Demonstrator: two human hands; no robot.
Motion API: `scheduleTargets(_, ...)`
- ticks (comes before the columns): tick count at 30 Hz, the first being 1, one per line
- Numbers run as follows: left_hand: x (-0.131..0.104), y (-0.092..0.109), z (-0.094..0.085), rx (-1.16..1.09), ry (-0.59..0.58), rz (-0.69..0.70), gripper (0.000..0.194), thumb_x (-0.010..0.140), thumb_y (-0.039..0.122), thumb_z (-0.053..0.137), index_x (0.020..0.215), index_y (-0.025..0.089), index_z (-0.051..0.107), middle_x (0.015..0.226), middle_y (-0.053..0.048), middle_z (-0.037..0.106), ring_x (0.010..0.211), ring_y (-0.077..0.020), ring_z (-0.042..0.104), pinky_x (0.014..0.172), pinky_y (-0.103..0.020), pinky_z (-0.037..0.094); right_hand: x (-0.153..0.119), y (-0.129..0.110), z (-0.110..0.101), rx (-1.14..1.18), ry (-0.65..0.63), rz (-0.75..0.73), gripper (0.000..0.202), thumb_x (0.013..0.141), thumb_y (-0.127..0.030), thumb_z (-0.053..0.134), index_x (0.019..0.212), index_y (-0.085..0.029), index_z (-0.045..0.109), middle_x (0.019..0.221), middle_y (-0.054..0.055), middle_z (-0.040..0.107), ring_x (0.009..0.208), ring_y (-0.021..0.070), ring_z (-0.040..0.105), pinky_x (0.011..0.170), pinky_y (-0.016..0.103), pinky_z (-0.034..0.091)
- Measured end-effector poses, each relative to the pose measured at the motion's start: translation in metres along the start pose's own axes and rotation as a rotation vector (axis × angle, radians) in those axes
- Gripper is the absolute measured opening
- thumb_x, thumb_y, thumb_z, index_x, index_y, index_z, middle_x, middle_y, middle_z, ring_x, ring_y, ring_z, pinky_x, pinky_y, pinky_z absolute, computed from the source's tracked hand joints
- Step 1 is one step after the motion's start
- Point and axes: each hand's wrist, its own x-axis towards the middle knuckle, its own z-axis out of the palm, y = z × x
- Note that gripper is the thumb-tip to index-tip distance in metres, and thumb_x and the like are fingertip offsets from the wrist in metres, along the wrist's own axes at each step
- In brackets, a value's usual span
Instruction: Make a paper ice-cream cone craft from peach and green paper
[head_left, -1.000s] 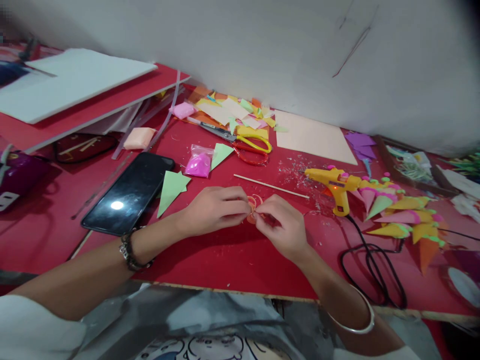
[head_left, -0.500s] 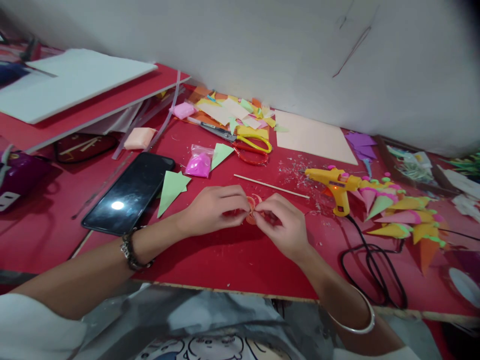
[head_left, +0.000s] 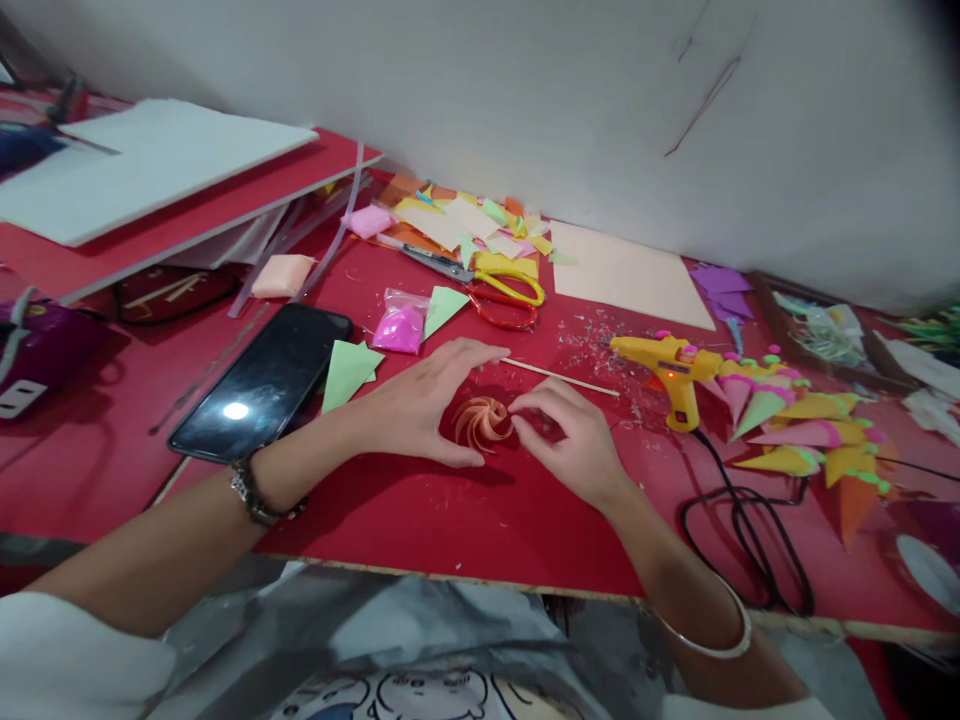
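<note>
An orange swirl of curved paper strips [head_left: 482, 422] rests on the red table between my hands. My left hand [head_left: 420, 405] is open around its left side, thumb and fingers wide apart, with the fingertips near the end of a thin pale stick [head_left: 562, 377]. At the swirl's right edge, the thumb and index finger of my right hand [head_left: 571, 440] come close together; whether they pinch a strip is too small to tell. Behind my left hand lie light green paper pieces [head_left: 346, 372] and a bag of bright pink clay [head_left: 400, 322].
A black phone [head_left: 262, 385] lies at the left. Scissors [head_left: 506, 290] and paper scraps [head_left: 457, 225] are at the back. To the right are a yellow glue gun [head_left: 675, 375], its looped black cable [head_left: 739, 530] and several small paper cones [head_left: 814, 435]. White boards [head_left: 150, 160] lie back left.
My left hand has spread open and let go of the orange paper. The swirl now shows fanned out. My right hand has stayed beside it.
</note>
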Motion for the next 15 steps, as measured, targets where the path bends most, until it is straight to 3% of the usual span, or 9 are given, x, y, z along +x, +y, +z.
scheduleTargets(5, -0.0017, -0.0067, 0.004, 0.071, -0.121, 0.028, 0.096, 0.056, 0.053, 0.066, 0.132, 0.019, 0.017, 0.129, -0.014, 0.032, 0.119, -0.0286, 0.032, 0.093, -0.039, 0.034, 0.0003, -0.0011, -0.0003, 0.017, -0.047, 0.033, 0.015, 0.077, -0.022, 0.051, 0.092, -0.021, 0.054, 0.084, 0.003, 0.054, 0.073, 0.0139, 0.051, 0.065, 0.025, 0.041)
scheduleTargets(11, -0.0012, -0.0083, 0.0077, 0.141, -0.167, -0.036, 0.082, 0.066, 0.039, 0.063, 0.132, 0.023, 0.017, 0.121, -0.011, 0.043, 0.098, -0.023, 0.052, 0.072, -0.028, 0.043, -0.001, 0.0001, 0.0053, 0.038, -0.145, 0.118, 0.021, 0.075, -0.019, 0.051, 0.096, -0.022, 0.049, 0.082, 0.001, 0.056, 0.061, 0.0107, 0.049, 0.057, 0.023, 0.04)
scheduleTargets(15, -0.0003, -0.0061, 0.0082, 0.163, -0.174, -0.055, 0.074, 0.07, 0.034, 0.06, 0.131, 0.023, 0.019, 0.118, -0.009, 0.046, 0.09, -0.0205, 0.056, 0.067, -0.024, 0.043, -0.0017, -0.0008, 0.0064, 0.057, -0.174, 0.11, 0.022, 0.076, -0.016, 0.048, 0.098, -0.021, 0.048, 0.079, 0.0, 0.056, 0.061, 0.0103, 0.049, 0.058, 0.023, 0.04)
